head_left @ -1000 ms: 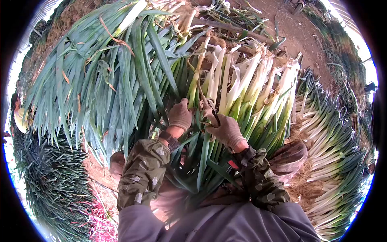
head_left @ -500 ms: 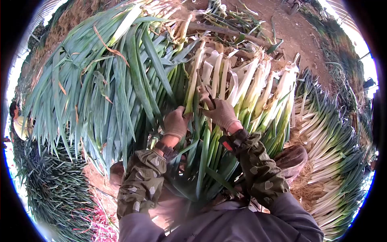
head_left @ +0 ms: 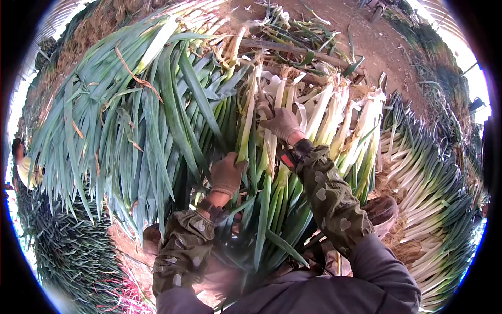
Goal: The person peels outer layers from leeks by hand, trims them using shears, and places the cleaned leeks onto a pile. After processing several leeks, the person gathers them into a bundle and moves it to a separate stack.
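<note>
Clamped: left hand (head_left: 226,174) gripped a leek stalk (head_left: 246,125) | right hand (head_left: 282,124) had slid up it, fingers curled round the peel | I reckoned stripping continued.

Tan knit gloves cover both hands, with olive heart-print oversleeves (head_left: 334,201) over grey jacket sleeves.
</note>
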The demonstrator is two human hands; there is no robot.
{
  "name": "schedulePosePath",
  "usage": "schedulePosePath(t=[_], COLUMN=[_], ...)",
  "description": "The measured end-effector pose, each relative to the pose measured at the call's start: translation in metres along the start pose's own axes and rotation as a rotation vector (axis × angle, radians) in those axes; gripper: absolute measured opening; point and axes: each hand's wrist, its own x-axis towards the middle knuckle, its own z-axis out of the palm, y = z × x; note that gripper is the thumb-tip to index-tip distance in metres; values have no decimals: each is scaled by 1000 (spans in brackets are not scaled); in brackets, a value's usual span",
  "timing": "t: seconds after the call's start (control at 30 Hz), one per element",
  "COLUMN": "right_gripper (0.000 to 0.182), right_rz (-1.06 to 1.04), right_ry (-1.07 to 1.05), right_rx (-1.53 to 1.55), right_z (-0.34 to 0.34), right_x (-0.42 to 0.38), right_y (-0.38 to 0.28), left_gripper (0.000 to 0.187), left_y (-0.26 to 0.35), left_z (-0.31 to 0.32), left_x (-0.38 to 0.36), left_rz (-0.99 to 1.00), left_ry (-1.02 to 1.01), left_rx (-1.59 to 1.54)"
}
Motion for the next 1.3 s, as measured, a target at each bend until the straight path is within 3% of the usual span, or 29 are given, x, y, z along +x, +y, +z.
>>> schedulePosePath(t=[0.3, 0.4, 0.5, 0.7, 0.83, 0.93, 1.03, 1.1, 1.17, 1.23, 1.3], right_gripper=[61, 50, 34, 43, 42, 42, 50, 62, 65, 62, 64], right_rz=[5, 2, 9, -112, -19, 38, 2, 56, 160, 120, 75], right_ry=[21, -9, -151, -166, -152, -191, -21, 52, 67, 172, 75], right_rx=[36, 55, 112, 224, 264, 197, 326, 264, 147, 64, 64], right_z=[-16, -20, -19, 4, 0, -9, -12, -15, -20, -12, -13], right_x=[28, 13, -32, -179, -258, -295, -325, -338, -348, -360, -370], right_y=[3, 8, 10, 48, 71, 88, 103, 118, 127, 148, 160], left_gripper=[33, 32, 31, 33, 37, 41, 41, 41, 41, 40, 40], left_y=[2, 7, 13, 17, 26, 39, 45, 38, 37, 36, 31], left_z=[1, -1, -4, 1, -2, -2, -3, -1, -8, -18, -26], left_x=[-2, -3, -2, -1, -2, -6, -7, -2, 2, 4, 4], left_rz=[10, -5, -6, 28, 11, 29, 49, 57, 49, 11, 5], left_ry=[26, 8, -14, -2, -62, -123, -248, -293, -295, -301, -251], left_rx=[-11, -39, -107, -93, -151, -128, -73, -142, -81, -181, -211])
